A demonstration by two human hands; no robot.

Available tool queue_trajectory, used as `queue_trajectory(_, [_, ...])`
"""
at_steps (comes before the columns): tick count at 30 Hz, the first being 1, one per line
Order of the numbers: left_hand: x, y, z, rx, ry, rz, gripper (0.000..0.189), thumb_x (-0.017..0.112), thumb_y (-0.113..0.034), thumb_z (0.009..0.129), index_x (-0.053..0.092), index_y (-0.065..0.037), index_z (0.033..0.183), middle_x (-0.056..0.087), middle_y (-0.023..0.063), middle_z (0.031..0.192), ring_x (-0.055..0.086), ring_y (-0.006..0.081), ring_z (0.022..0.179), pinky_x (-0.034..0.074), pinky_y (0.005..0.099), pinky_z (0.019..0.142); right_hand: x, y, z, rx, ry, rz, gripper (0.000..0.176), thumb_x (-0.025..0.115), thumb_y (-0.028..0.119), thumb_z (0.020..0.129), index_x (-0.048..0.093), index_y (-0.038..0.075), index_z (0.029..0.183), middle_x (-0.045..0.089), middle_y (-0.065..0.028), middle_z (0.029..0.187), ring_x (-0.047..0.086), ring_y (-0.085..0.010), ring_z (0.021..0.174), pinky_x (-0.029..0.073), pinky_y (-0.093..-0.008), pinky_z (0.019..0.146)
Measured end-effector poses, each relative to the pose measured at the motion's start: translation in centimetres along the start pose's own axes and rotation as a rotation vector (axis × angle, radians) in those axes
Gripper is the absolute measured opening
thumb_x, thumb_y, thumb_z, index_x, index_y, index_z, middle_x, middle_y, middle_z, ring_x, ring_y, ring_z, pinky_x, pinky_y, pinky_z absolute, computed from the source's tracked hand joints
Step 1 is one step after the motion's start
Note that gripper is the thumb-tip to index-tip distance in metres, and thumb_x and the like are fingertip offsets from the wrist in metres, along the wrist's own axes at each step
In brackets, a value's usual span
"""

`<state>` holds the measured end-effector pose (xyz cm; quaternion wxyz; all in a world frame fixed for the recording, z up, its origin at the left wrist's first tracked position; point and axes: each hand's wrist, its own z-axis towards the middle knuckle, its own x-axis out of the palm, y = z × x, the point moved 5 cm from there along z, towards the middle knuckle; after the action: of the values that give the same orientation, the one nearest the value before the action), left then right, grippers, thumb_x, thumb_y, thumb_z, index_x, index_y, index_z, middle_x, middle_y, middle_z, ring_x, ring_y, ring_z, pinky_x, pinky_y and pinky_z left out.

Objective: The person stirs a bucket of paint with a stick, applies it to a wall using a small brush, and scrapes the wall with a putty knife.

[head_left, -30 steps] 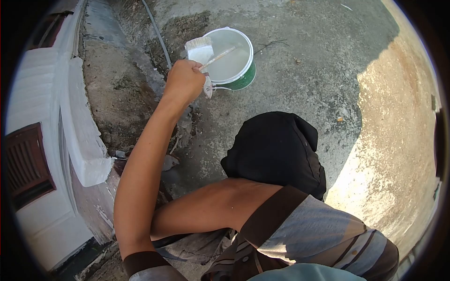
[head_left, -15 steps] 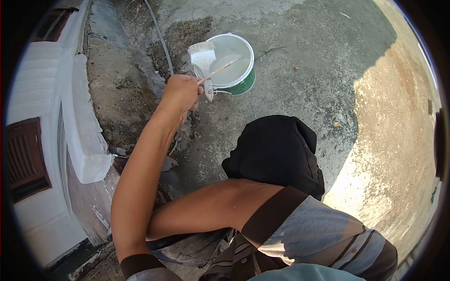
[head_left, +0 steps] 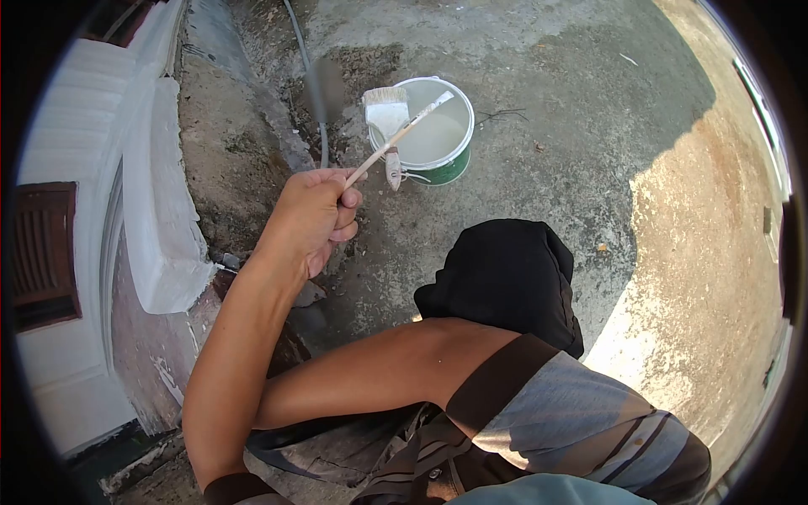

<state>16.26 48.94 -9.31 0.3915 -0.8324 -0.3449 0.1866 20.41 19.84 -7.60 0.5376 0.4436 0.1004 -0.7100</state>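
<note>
My left hand (head_left: 324,215) is closed around the wooden handle of a thin paintbrush (head_left: 391,145). Its white-coated tip overlaps the bucket's far right rim in this view. The round bucket (head_left: 471,126), white at the rim and green on the outside, holds a pale whitish liquid (head_left: 438,135). A wide flat paintbrush (head_left: 387,118) leans on the bucket's left rim, bristles up and handle hanging down outside. My right forearm (head_left: 362,370) reaches leftward behind the left arm, which hides the right hand.
To the left runs a white-painted wall ledge (head_left: 160,202) beside a dark louvred vent (head_left: 44,252). A grey hose (head_left: 307,67) lies along the wall's foot. My black-clothed knee (head_left: 505,278) juts over the concrete ground (head_left: 555,177). Thin twigs (head_left: 502,114) lie right of the bucket.
My left hand has drawn back toward me, and the thin brush's tip has risen from the liquid area, now showing white over the rim. The view has shifted slightly.
</note>
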Motion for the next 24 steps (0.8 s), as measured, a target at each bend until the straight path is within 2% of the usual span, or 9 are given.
queue_trajectory(5, [-2.8,-0.6,-6.4,0.188,-0.045,-0.088,0.029,0.040,-0.011,0.097,0.049,0.007,0.118,0.047,-0.0002,0.068,0.027,0.0040,0.047,0.026,0.0199,0.042,0.0,-0.9,-0.2,-0.003,0.001,-0.004,0.039,0.042,0.022,0.092,0.049,0.008,0.128,0.043,-0.0079,0.139,0.034,-0.0237,0.131,0.022,-0.0405,0.110])
queue_trajectory(8, [-5.9,-1.8,-10.7,0.389,-0.102,-0.252,0.032,0.042,-0.015,0.098,0.049,0.007,0.120,0.047,0.0001,0.070,0.026,0.0038,0.047,0.027,0.0201,0.045,0.3,-0.8,0.2,0.005,-0.040,0.076,0.039,0.041,0.022,0.092,0.049,0.008,0.128,0.043,-0.0076,0.139,0.034,-0.0234,0.131,0.021,-0.0400,0.110])
queue_trajectory(10, [-9.3,-3.4,-13.4,0.556,-0.150,-0.368,0.031,0.041,-0.014,0.098,0.047,0.007,0.121,0.046,-0.0003,0.071,0.026,0.0043,0.049,0.027,0.0204,0.047,0.5,-1.3,0.1,0.170,-0.098,0.721,0.039,0.041,0.022,0.092,0.048,0.008,0.129,0.043,-0.0074,0.139,0.033,-0.0232,0.131,0.021,-0.0396,0.111])
queue_trajectory(11, [-11.4,-4.1,-14.8,0.645,-0.172,-0.420,0.031,0.041,-0.013,0.098,0.047,0.007,0.121,0.045,-0.0005,0.071,0.025,0.0045,0.049,0.027,0.0206,0.047,0.5,-1.4,0.0,0.240,-0.102,0.938,0.039,0.041,0.022,0.093,0.048,0.008,0.129,0.043,-0.0073,0.139,0.033,-0.0231,0.132,0.021,-0.0394,0.111])
queue_trajectory(12, [-14.0,-4.4,-16.0,0.705,-0.249,-0.444,0.031,0.040,-0.013,0.098,0.046,0.007,0.121,0.044,-0.0009,0.071,0.025,0.0050,0.051,0.027,0.0210,0.048,0.2,-0.9,0.2,0.185,-0.031,0.677,0.040,0.041,0.022,0.093,0.048,0.008,0.129,0.043,-0.0072,0.139,0.033,-0.0229,0.132,0.021,-0.0393,0.111])
queue_trajectory(14, [-19.8,-4.3,-17.9,0.797,-0.386,-0.496,0.029,0.037,-0.010,0.098,0.043,0.007,0.121,0.039,-0.0022,0.069,0.026,0.0063,0.053,0.026,0.0221,0.049,-1.4,0.6,0.1,-0.061,0.106,-0.298,0.041,0.045,0.021,0.089,0.051,0.006,0.127,0.044,-0.0119,0.138,0.038,-0.0286,0.128,0.024,-0.0498,0.108])
queue_trajectory(17, [-28.3,-1.3,-19.9,0.797,-0.649,-0.636,0.026,0.035,-0.007,0.097,0.044,0.006,0.117,0.037,-0.0022,0.067,0.027,0.0068,0.052,0.025,0.0228,0.048,-3.0,1.1,0.0,-0.102,0.121,-0.458,0.041,0.047,0.022,0.088,0.056,-0.001,0.122,0.044,-0.0213,0.136,0.041,-0.0423,0.124,0.029,-0.0621,0.099])
queue_trajectory(20, [-38.0,3.5,-20.3,0.665,-0.892,-0.785,0.021,0.032,-0.003,0.090,0.045,0.003,0.106,0.034,-0.0016,0.064,0.024,0.0081,0.048,0.021,0.0250,0.044,-3.6,1.5,0.4,-0.132,0.125,-0.475,0.042,0.048,0.018,0.085,0.054,-0.001,0.122,0.045,-0.0234,0.134,0.044,-0.0406,0.121,0.032,-0.0584,0.099])
queue_trajectory(24, [-49.5,7.1,-20.0,0.549,-1.107,-0.915,0.015,0.033,-0.004,0.087,0.045,-0.001,0.093,0.030,-0.0006,0.060,0.021,0.0095,0.046,0.018,0.0271,0.041,-4.0,1.8,1.0,-0.153,0.219,-0.474,0.043,0.047,0.017,0.087,0.052,-0.002,0.125,0.044,-0.0242,0.135,0.043,-0.0422,0.123,0.030,-0.0598,0.100])
